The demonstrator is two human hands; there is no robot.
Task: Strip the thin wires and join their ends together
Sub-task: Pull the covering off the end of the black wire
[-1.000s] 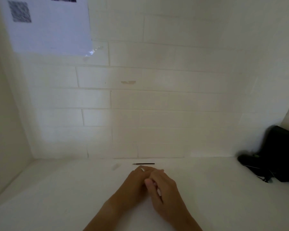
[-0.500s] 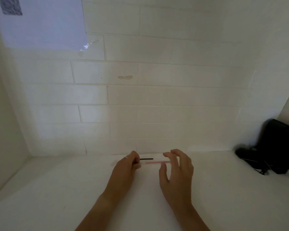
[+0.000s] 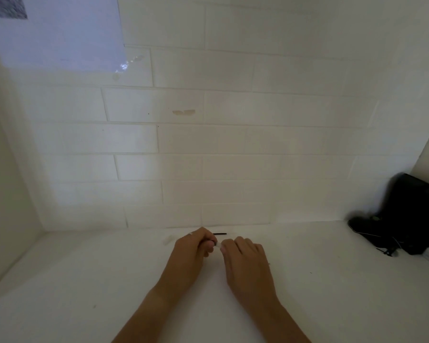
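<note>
My left hand (image 3: 192,253) and my right hand (image 3: 244,262) meet fingertip to fingertip over the white table (image 3: 84,280), close to the back wall. Between the fingertips shows a short pale piece of a thin pink wire (image 3: 219,246), pinched from both sides; most of it is hidden. A thin black wire (image 3: 219,234) lies flat on the table just behind my left hand, its left end covered by my fingers. A ring sits on a left finger.
A white brick wall (image 3: 233,144) rises right behind the hands. A black object with thin cords (image 3: 404,219) sits in the back right corner. A sheet of paper (image 3: 60,33) hangs on the wall at upper left. A side wall closes the left.
Half a second ago my hands were apart, with the pink wire stretched between them. Now they have come together and hide most of it. The black wire has not moved.
</note>
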